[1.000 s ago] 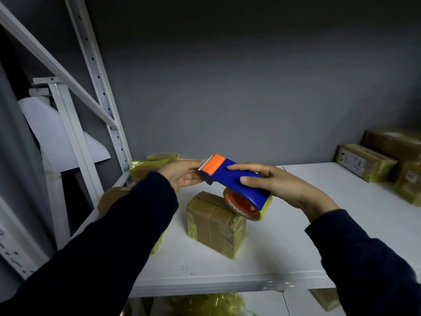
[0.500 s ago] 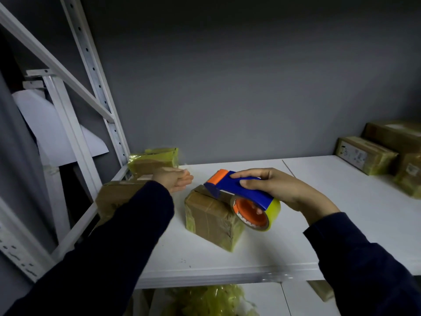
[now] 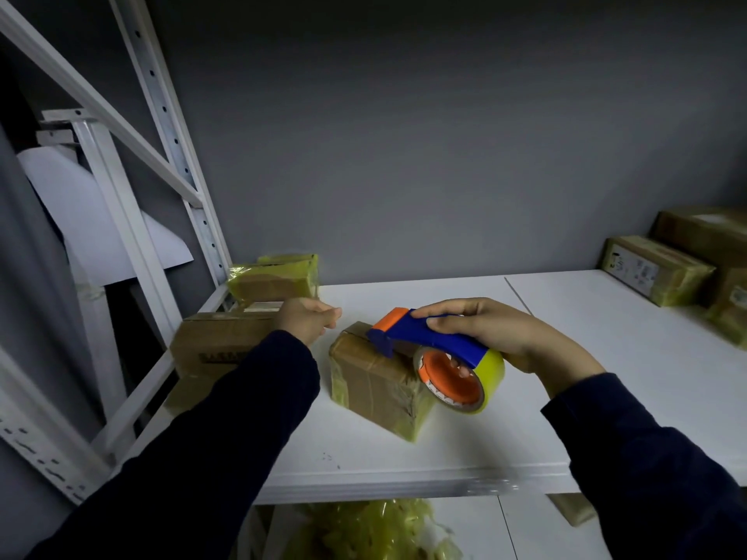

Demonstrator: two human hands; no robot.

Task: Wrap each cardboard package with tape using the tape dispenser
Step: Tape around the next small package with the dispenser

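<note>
I am holding the tape dispenser [image 3: 436, 341] in my right hand [image 3: 497, 337]. My fingers are curling over its blue handle, and some fingertips are poking into the orange middle of the yellow tape roll [image 3: 491, 369]. I think I am gripping it this way so the roll can turn while I am pulling. I am pointing its orange front end down at the top of the small cardboard package [image 3: 376, 381]. The package is sitting in the middle of the white shelf [image 3: 606, 377], turned so one corner is facing me. The front end is touching the top or sitting just above it; I cannot tell which. That looks like the spot where new tape would be starting. The package is showing yellow tape on its sides. My right arm is reaching in from the right with the wrist bent down. My left hand [image 3: 309, 321] is hovering just left of the package, above a bigger brown box [image 3: 218, 341]. Its fingers are loosely curled, with nothing in them that I can see. I guess it is waiting close so it can hold or turn the package. More taped packages [image 3: 655, 270] are sitting well apart at the right end of the shelf.
</note>
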